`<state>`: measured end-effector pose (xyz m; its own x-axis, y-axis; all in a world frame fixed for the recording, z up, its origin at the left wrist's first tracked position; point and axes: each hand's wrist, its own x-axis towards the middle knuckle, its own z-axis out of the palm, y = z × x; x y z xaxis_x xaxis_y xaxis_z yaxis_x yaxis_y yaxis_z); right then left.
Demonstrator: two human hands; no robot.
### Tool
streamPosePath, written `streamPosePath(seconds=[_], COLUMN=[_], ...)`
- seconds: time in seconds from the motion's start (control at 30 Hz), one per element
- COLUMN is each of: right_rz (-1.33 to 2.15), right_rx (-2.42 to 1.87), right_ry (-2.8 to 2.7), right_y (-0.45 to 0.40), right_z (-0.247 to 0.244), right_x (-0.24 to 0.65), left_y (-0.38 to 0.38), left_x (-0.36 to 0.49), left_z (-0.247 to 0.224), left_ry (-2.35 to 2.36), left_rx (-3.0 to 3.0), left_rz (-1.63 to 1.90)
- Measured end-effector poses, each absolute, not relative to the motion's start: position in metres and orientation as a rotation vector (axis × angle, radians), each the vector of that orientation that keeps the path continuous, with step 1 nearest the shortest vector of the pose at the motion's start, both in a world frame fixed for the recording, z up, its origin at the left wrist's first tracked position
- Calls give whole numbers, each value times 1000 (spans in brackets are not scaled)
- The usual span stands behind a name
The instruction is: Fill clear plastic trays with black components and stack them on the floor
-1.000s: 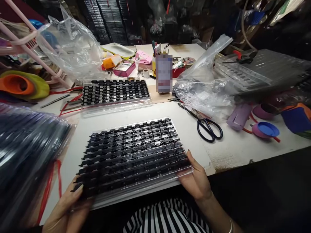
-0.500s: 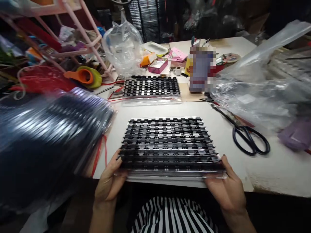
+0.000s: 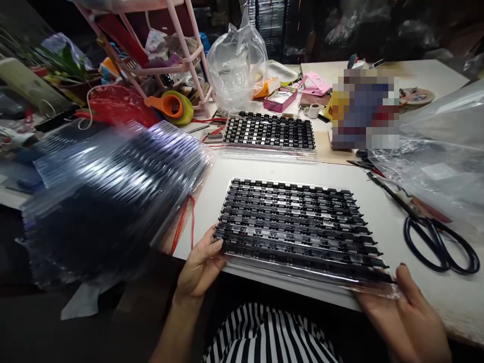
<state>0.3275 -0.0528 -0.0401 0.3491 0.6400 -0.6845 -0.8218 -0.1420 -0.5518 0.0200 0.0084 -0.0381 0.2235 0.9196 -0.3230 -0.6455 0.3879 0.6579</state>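
Observation:
A clear plastic tray (image 3: pixel 295 222) filled with rows of black parts lies at the near edge of the white table. My left hand (image 3: pixel 202 259) grips its near left corner, thumb on top and fingers beneath. At the near right corner my right hand (image 3: pixel 406 312) holds the tray from below, its thumb raised beside the edge. Another tray of black parts (image 3: pixel 270 132) sits farther back. To the left is a tall stack of plastic-wrapped trays (image 3: pixel 113 201).
Large dark scissors (image 3: pixel 440 247) lie at the right, near clear plastic bags (image 3: pixel 438 151). An orange and green tape dispenser (image 3: pixel 172 107) and a pink rack (image 3: pixel 185 60) stand at back left. Red cord (image 3: pixel 183 227) hangs beside the stack.
The view has swung left, so most things appear farther right. The near tray now looks tilted, its right side closer to me, with both hands still on it.

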Motion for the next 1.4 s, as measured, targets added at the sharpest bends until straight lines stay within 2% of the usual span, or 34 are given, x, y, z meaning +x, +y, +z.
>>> streamPosePath(seconds=[0.3, 0.93, 1.4], right_rz=[1286, 1372, 1343], right_rx=[-1157, -764, -741], right_ry=[63, -6, -116], right_y=[-58, -47, -45], right_z=[-49, -45, -43], right_x=[333, 323, 315], left_y=[11, 18, 20], left_x=[19, 35, 31], left_z=[-39, -18, -29], left_ry=[798, 1176, 897], left_rx=[438, 421, 156], left_rz=[1136, 1096, 1302])
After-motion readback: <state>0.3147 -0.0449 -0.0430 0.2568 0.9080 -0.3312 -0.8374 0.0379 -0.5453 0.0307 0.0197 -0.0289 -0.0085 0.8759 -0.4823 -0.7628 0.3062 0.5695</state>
